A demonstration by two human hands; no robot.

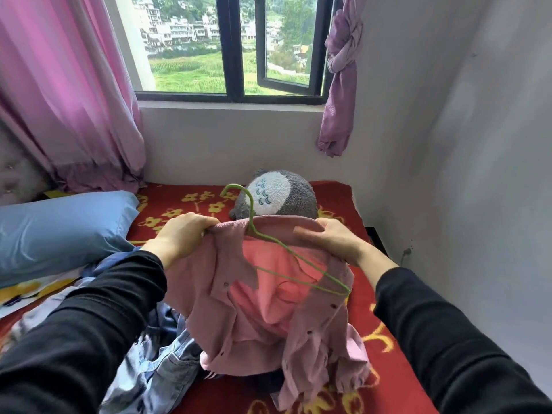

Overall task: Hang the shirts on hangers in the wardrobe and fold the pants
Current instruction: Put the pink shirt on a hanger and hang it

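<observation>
1. Left hand [182,234] grips one collar end of the pink shirt [268,309]; right hand [331,240] grips the other, probably to spread the neck.
2. Green hanger [252,216] inside the shirt, hook above the collar.
3. Shirt held over the bed [328,192]; wardrobe not visible.

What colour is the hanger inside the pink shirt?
Green; the hanger shows best in the head view.

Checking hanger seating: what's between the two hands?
Head view: the pink shirt, collar stretched from left hand to right hand, with the green hanger inside.
</observation>
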